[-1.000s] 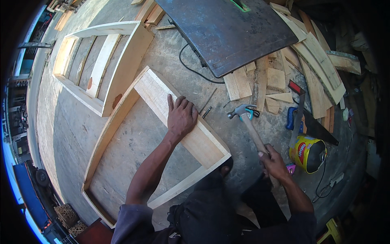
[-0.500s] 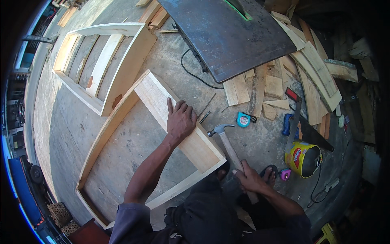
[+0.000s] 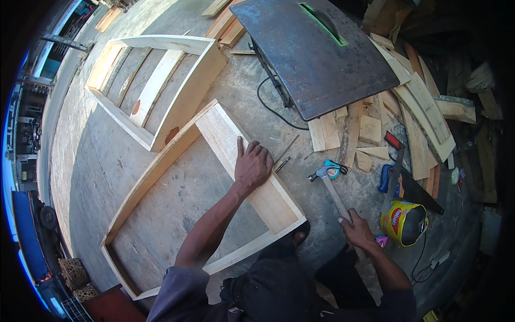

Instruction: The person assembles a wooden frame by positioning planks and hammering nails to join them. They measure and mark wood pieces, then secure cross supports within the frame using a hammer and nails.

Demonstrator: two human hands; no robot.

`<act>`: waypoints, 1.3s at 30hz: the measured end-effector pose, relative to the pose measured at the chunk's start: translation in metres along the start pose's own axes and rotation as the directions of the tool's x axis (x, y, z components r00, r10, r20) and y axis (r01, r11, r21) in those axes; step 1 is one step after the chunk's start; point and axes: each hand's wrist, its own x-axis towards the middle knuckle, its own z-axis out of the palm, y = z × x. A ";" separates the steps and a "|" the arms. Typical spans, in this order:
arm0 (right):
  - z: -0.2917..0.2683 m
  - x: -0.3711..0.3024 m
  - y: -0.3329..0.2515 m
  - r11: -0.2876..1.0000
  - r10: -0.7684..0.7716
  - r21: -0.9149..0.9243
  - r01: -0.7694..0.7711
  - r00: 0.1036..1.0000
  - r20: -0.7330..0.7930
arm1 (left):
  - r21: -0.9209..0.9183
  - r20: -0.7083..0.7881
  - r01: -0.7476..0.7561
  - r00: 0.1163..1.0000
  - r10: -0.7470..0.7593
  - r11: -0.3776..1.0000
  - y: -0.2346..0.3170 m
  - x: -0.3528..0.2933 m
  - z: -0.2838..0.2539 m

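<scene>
A curved wooden frame of pale boards lies on the concrete in front of me. My left hand grips the long edge of its wide end board, some fingers bent over that edge. To the right, my right hand is closed around the wooden handle of a claw hammer. The hammer's head is raised clear of the board and partly covers a turquoise tape measure. A thin dark rod, perhaps a drill bit or pencil, lies just beyond the board.
A second wooden frame lies far left. A table saw stands ahead, its cable on the floor. Offcuts are piled right of it. Nearer are a handsaw, a yellow tin and a pink tape measure.
The hammer and my right hand have moved right, away from the board's edge, and the hammer head now overlaps the turquoise tape measure. My left hand stays on the board. The view has shifted slightly.
</scene>
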 end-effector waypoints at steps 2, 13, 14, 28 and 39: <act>-0.028 0.012 0.024 0.935 -0.089 -0.355 0.013 0.975 -0.201 | -0.055 -0.088 0.009 0.996 -0.014 0.998 0.002 -0.007 0.002; -0.004 0.036 -0.100 0.466 -0.726 -0.663 0.586 0.681 0.092 | -0.170 0.223 -0.062 0.970 0.100 0.983 0.036 -0.239 0.012; 0.009 0.039 -0.116 0.425 -0.731 -0.653 0.628 0.663 0.162 | -0.220 0.260 0.003 0.964 0.055 0.976 0.032 -0.269 0.008; 0.079 0.034 -0.192 0.033 -0.722 -0.573 0.819 0.416 0.553 | 0.058 0.636 0.526 0.636 -0.438 0.849 -0.013 -0.398 -0.109; 0.073 -0.032 -0.309 0.218 -0.972 0.327 0.919 0.176 0.155 | 0.095 -0.536 0.410 0.789 -0.301 0.907 -0.120 -0.393 -0.325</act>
